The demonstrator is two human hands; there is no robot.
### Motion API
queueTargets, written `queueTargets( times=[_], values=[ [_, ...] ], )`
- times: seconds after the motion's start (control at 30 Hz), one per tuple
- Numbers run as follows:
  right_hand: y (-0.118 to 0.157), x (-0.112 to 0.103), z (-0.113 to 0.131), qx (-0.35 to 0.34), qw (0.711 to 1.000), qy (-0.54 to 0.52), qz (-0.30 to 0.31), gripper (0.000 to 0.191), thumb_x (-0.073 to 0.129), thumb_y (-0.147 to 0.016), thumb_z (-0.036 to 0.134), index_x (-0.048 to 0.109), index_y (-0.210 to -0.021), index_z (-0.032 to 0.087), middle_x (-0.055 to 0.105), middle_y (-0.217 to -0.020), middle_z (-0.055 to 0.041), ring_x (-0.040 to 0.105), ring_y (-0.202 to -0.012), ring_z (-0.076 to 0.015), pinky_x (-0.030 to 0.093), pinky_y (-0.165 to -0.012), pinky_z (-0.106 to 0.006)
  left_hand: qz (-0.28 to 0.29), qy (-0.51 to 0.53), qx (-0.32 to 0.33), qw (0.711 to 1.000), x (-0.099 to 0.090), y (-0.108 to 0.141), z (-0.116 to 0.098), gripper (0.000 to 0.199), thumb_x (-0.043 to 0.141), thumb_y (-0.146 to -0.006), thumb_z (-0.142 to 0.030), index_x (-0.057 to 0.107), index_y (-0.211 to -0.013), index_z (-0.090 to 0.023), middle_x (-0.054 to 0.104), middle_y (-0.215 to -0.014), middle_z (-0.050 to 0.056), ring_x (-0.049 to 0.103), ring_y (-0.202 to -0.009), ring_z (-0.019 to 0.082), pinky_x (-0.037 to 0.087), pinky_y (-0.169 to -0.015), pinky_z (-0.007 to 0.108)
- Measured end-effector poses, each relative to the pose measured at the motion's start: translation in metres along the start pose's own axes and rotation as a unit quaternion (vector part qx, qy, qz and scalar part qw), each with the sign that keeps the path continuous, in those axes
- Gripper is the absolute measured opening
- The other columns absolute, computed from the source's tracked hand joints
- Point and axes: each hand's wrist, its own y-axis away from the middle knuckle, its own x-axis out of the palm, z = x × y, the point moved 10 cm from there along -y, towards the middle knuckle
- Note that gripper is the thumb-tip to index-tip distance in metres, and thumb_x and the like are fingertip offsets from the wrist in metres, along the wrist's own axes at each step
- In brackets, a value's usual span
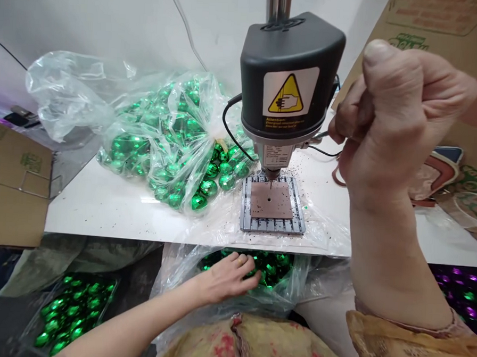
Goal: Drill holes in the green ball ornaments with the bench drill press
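My right hand (397, 117) is raised in a fist, closed around the thin metal feed lever (321, 135) on the side of a dark grey bench drill (287, 74). The drill's thin bit (270, 185) points down at a brown square plate (271, 200), which has a small round hole and lies on the drill's slotted grey base. My left hand (225, 278) rests low down, below the table edge, on green faceted baubles (266, 265) in an open plastic bag. It shows nothing gripped.
A tied clear bag of green baubles (176, 143) lies on the white table (101, 208), left of the drill, with dark specks scattered around the base. A tray of green baubles (71, 313) sits at lower left, purple baubles (460, 291) at lower right, and cardboard sheets (14, 188) stand alongside.
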Motion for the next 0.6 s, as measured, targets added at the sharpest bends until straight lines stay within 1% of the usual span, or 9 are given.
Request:
queueTargets(
  times=[0.07, 0.1, 0.17, 0.27, 0.33, 0.4, 0.47, 0.53, 0.6],
  values=[
    [0.001, 0.000, 0.002, -0.003, 1.000, -0.004, -0.004, 0.043, 0.060, -0.089, 0.014, 0.040, -0.051, 0.020, 0.035, -0.042, 0.0053, 0.032, -0.037, -0.0056, 0.020, -0.040, -0.028, 0.051, -0.030, -0.003, 0.998, 0.017, 0.017, -0.003, 0.042, 0.069, -0.092, -0.029, 0.057, -0.132, -0.019, 0.067, -0.122, 0.017, 0.066, -0.100, 0.026, 0.053, -0.081, 0.036],
    [0.001, 0.000, 0.002, -0.005, 1.000, -0.007, -0.008, 0.042, 0.061, -0.088, 0.014, 0.041, -0.051, 0.020, 0.035, -0.042, 0.0056, 0.032, -0.036, -0.0057, 0.020, -0.039, -0.028, 0.038, -0.022, -0.011, 0.999, 0.015, 0.020, 0.000, 0.042, 0.069, -0.093, -0.032, 0.058, -0.132, -0.020, 0.068, -0.122, 0.016, 0.066, -0.099, 0.026, 0.053, -0.081, 0.036],
    [0.001, -0.001, 0.002, -0.010, 1.000, -0.018, -0.014, 0.042, 0.062, -0.087, 0.013, 0.043, -0.050, 0.020, 0.034, -0.041, 0.0059, 0.031, -0.035, -0.0062, 0.020, -0.038, -0.030, -0.048, 0.017, -0.047, 0.998, -0.006, 0.020, 0.021, 0.035, 0.064, -0.096, -0.031, 0.060, -0.131, -0.024, 0.070, -0.116, 0.014, 0.067, -0.094, 0.023, 0.054, -0.080, 0.035],
    [0.001, -0.002, 0.001, -0.018, 1.000, -0.016, -0.015, 0.042, 0.063, -0.087, 0.014, 0.045, -0.050, 0.020, 0.035, -0.041, 0.0057, 0.030, -0.035, -0.0067, 0.020, -0.037, -0.031, -0.231, 0.067, -0.200, 0.950, -0.056, 0.019, 0.099, 0.029, 0.051, -0.100, -0.022, 0.066, -0.124, -0.028, 0.071, -0.110, 0.012, 0.068, -0.095, 0.024, 0.054, -0.085, 0.038],
    [0.001, -0.002, 0.000, -0.017, 1.000, -0.009, -0.010, 0.043, 0.062, -0.089, 0.015, 0.044, -0.049, 0.020, 0.036, -0.040, 0.0054, 0.032, -0.035, -0.0061, 0.021, -0.037, -0.030, -0.296, 0.063, -0.321, 0.898, -0.080, 0.023, 0.161, 0.029, 0.047, -0.100, -0.022, 0.069, -0.119, -0.026, 0.068, -0.112, 0.013, 0.065, -0.106, 0.029, 0.052, -0.094, 0.044],
    [0.001, -0.003, -0.001, -0.013, 1.000, -0.003, -0.009, 0.044, 0.062, -0.089, 0.015, 0.044, -0.049, 0.020, 0.038, -0.041, 0.0054, 0.033, -0.035, -0.0051, 0.021, -0.038, -0.029, -0.288, 0.039, -0.389, 0.874, -0.090, 0.019, 0.212, 0.027, 0.050, -0.098, -0.022, 0.071, -0.115, -0.024, 0.067, -0.109, 0.013, 0.063, -0.105, 0.031, 0.050, -0.094, 0.045],
    [0.002, -0.004, -0.001, -0.014, 1.000, -0.002, -0.012, 0.044, 0.063, -0.088, 0.015, 0.044, -0.048, 0.020, 0.038, -0.040, 0.0054, 0.032, -0.034, -0.0050, 0.020, -0.037, -0.029, -0.222, 0.029, -0.405, 0.886, -0.086, 0.006, 0.246, 0.028, 0.062, -0.091, -0.025, 0.071, -0.117, -0.023, 0.068, -0.103, 0.011, 0.061, -0.100, 0.032, 0.048, -0.092, 0.044],
    [0.002, -0.004, -0.001, -0.017, 1.000, -0.006, -0.016, 0.044, 0.063, -0.088, 0.014, 0.045, -0.048, 0.019, 0.038, -0.039, 0.0053, 0.030, -0.034, -0.0058, 0.018, -0.037, -0.030, -0.137, 0.021, -0.392, 0.910, -0.072, -0.009, 0.262, 0.039, 0.074, -0.082, -0.026, 0.070, -0.121, -0.024, 0.068, -0.097, 0.009, 0.060, -0.098, 0.032, 0.047, -0.090, 0.042],
    [0.002, -0.004, -0.001, -0.025, 0.999, -0.011, -0.022, 0.044, 0.063, -0.088, 0.014, 0.045, -0.048, 0.020, 0.037, -0.039, 0.0052, 0.029, -0.033, -0.0063, 0.017, -0.037, -0.031, -0.079, 0.003, -0.370, 0.926, -0.060, -0.022, 0.262, 0.050, 0.080, -0.076, -0.023, 0.068, -0.124, -0.027, 0.068, -0.096, 0.008, 0.058, -0.101, 0.034, 0.044, -0.090, 0.041]
  ],
)
